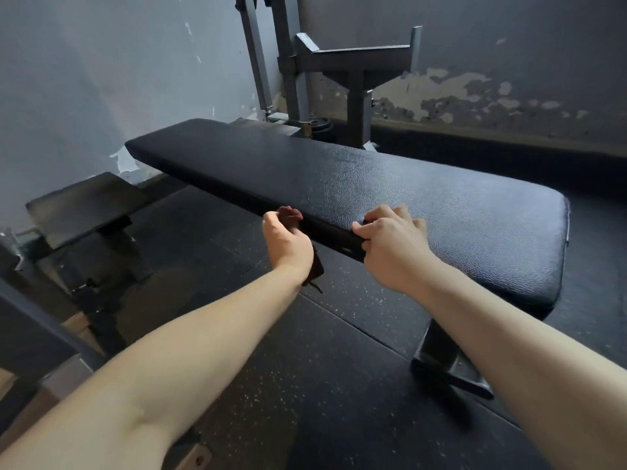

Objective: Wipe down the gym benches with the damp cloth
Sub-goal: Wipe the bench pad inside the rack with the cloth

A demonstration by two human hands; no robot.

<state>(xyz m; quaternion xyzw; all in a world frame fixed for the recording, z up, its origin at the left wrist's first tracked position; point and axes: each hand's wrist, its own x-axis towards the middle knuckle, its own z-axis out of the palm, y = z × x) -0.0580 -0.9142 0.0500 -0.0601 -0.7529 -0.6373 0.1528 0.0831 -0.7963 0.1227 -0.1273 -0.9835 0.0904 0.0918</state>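
Observation:
A long flat gym bench (390,184) with black textured padding runs from the far left to the near right. My left hand (288,242) is closed around a dark red cloth (291,213), held against the bench's near side edge; a tail of the cloth hangs below my wrist. My right hand (390,242) grips the same near edge a little to the right, fingers curled over the top of the pad and thumb on its side.
A second, smaller black pad (84,208) stands lower at the left. Grey metal rack uprights (295,72) rise behind the bench by the peeling wall. The bench's foot (448,368) rests on speckled black rubber flooring.

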